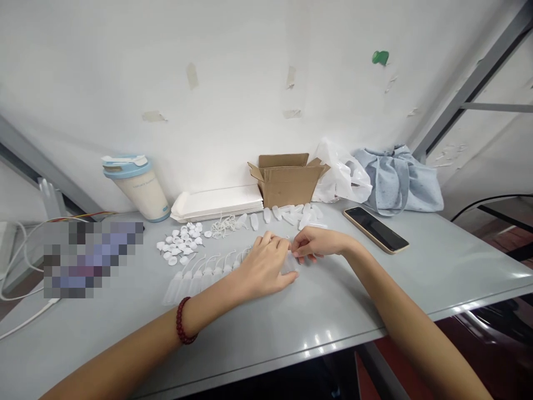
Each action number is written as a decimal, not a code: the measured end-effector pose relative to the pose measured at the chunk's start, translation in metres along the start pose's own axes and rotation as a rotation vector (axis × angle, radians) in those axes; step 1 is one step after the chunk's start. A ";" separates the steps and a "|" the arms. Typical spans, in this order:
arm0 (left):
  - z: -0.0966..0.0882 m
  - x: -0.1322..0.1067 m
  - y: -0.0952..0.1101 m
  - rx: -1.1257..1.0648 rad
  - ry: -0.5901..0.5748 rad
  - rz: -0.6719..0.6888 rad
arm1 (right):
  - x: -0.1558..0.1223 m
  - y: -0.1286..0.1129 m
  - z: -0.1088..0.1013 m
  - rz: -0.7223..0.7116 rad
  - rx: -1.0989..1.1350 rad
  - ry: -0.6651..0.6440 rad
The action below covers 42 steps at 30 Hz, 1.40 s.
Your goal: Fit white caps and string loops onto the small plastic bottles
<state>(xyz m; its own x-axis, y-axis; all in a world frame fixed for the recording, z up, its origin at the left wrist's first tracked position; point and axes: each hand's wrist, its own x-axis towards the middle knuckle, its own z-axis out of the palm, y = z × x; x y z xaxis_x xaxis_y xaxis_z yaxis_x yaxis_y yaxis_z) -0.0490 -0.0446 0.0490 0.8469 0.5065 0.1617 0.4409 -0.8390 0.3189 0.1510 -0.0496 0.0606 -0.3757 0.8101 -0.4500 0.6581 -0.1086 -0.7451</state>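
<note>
My left hand [264,269] is closed over a small translucent plastic bottle [290,261], its thumb stretched along the near side. My right hand [317,243] meets it from the right, fingertips pinched together at the bottle's upper end; what they grip is hidden. Left of the hands lies a row of similar translucent bottles [195,282] with white tops and thin curved tubes or cords, partly covered by my left forearm. Behind the row are a heap of white caps [179,244] and a tangle of pale strings [224,225]. Loose translucent bottles [267,215] lie farther back.
Against the wall stand a large cup [141,191], a stack of white flat boxes [220,201], an open cardboard box [289,183], a white plastic bag [341,175] and a light blue cloth bag [416,180]. A phone [377,229] lies right; white cables [27,322] run at left.
</note>
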 end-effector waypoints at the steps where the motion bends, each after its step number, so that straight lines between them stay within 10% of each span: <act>1: -0.002 -0.002 -0.001 -0.010 0.016 -0.002 | 0.000 0.001 -0.001 0.001 -0.003 0.002; 6: -0.019 -0.023 -0.023 -0.025 0.121 -0.072 | 0.000 -0.003 -0.002 0.018 -0.124 0.184; 12: -0.047 -0.044 -0.097 0.175 0.251 -0.139 | 0.036 -0.025 0.007 -0.163 -0.550 0.570; 19: -0.060 -0.027 -0.139 0.425 0.174 -0.046 | 0.097 -0.049 -0.006 -0.411 -1.180 0.449; 31: -0.046 -0.007 -0.131 0.423 0.140 0.068 | 0.100 -0.039 -0.005 -0.439 -1.069 0.471; 42: -0.051 -0.008 -0.132 0.021 0.545 -0.206 | 0.086 -0.050 -0.003 -0.486 -0.423 0.584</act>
<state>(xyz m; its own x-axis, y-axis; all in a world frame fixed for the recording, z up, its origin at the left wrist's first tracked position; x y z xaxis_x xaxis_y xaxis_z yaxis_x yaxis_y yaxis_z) -0.1290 0.0721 0.0530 0.4707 0.6841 0.5571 0.5906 -0.7134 0.3772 0.0881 0.0272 0.0608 -0.3591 0.8898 0.2815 0.7423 0.4551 -0.4917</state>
